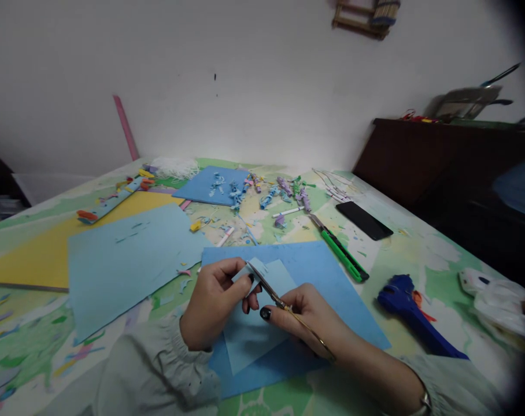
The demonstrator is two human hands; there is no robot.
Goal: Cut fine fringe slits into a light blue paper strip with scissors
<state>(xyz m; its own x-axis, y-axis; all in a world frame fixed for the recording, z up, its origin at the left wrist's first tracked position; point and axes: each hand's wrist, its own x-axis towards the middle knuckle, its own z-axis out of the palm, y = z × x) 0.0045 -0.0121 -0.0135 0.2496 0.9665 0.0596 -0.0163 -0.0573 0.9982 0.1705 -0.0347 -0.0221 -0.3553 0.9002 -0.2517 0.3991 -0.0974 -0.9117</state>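
Note:
My left hand point(213, 300) pinches a small light-blue paper piece point(252, 269) between thumb and fingers, just above a blue sheet point(318, 271). My right hand point(310, 315) grips thin gold-handled scissors point(273, 293), whose blades reach up to the edge of the small piece. A larger pale-blue cut piece point(249, 338) lies on the blue sheet under both hands. Both hands meet near the table's front middle.
A big light-blue sheet point(128, 260) overlaps a yellow one point(32, 254) at left. A green utility knife point(343, 254), a black phone point(364, 220), a blue glue gun point(412, 315), markers and several curled paper scraps point(266, 193) lie around. A dark cabinet point(444, 162) stands at right.

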